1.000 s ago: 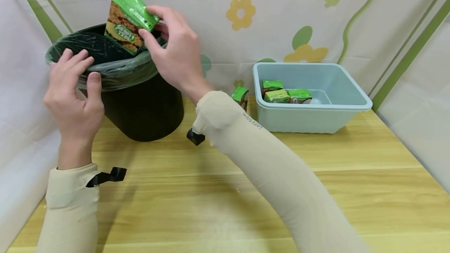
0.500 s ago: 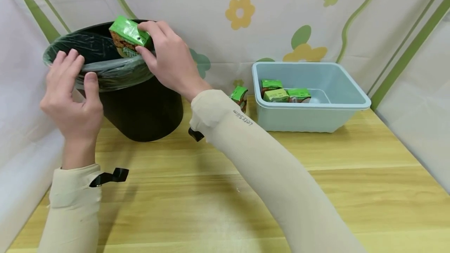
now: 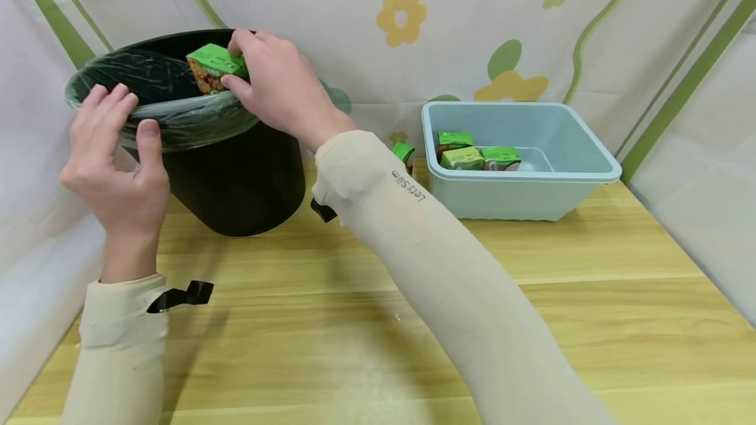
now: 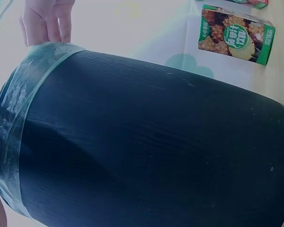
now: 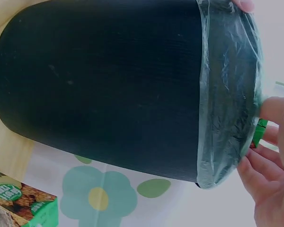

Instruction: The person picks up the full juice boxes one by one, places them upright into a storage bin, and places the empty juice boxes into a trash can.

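Left hand point(image 3: 115, 182) lies on black bin's point(image 3: 236, 176) near-left rim, fingers extended, presumably steadying it. Right hand point(image 3: 280, 80) pinches green-topped carton point(image 3: 209, 64) by one end, within bin's mouth, likely to clear the rim. Left wrist view bares pineapple carton's point(image 4: 236, 35) print, right of bin; sleeve point(image 3: 449, 248) part-hides it in head view.

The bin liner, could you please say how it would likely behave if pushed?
The liner is probably floppy, given its wrinkles where it folds over the bin. It seems light, being see-through. Its shine hints at slipperiness.
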Demonstrator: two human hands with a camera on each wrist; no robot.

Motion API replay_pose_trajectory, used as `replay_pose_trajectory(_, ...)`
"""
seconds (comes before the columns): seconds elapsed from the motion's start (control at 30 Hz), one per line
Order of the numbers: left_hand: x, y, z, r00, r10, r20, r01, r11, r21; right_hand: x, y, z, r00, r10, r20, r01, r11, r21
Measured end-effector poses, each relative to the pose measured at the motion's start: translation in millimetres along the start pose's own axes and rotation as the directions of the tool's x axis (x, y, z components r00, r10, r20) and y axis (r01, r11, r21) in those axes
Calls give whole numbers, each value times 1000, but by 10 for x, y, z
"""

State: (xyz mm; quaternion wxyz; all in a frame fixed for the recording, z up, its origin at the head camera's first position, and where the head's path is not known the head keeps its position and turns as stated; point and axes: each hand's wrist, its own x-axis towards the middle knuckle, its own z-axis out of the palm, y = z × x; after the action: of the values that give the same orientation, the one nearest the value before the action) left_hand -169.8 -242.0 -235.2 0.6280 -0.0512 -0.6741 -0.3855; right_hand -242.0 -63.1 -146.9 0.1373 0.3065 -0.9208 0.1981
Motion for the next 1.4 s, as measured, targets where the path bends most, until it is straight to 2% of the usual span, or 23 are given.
replay_pose_trajectory(0.47,4,18,1,1000,13,-3,-13,1000,-2,42,-29,-48,998,5,63,2,994,-113)
replay_pose_trajectory(0.7,1,-9,5,1000,8,5,-8,1000,5,46,-14,-48,998,-5,65,14,991,-130)
replay_pose_trajectory(0.9,9,-49,11,999,30,12,-30,999,19,38,3,-58,998,-16,65,24,992,-121)
replay_pose_trajectory(1.1,10,-17,40,1000,22,5,-22,1000,-5,36,15,-86,997,-14,74,24,990,-137)
replay_pose_trajectory(1.4,14,1,-21,1000,21,22,-22,999,36,48,-33,-85,995,-4,99,17,992,-126)
